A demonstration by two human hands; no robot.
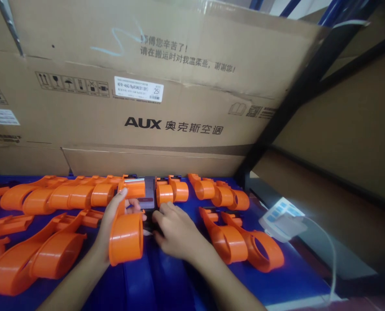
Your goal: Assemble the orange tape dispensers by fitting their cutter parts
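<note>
My left hand (109, 220) is wrapped round an orange plastic tape dispenser (127, 239), its wide ring facing down and toward me. Close on its right, my right hand (176, 233) has its fingers curled in at a small dark part by the dispenser's side. That part is mostly hidden by the fingers, so I cannot make it out. Just behind both hands lies a dark flat object with a screen-like face (149, 199). More orange dispensers (171, 192) sit right behind my right hand.
Several like dispensers stand in rows on the blue tabletop (211, 276), at left (58, 255) and right (234, 242). A large cardboard sheet (179, 103) rises behind them. At right are a black metal post (276, 112) and a white device (283, 218) with a cable.
</note>
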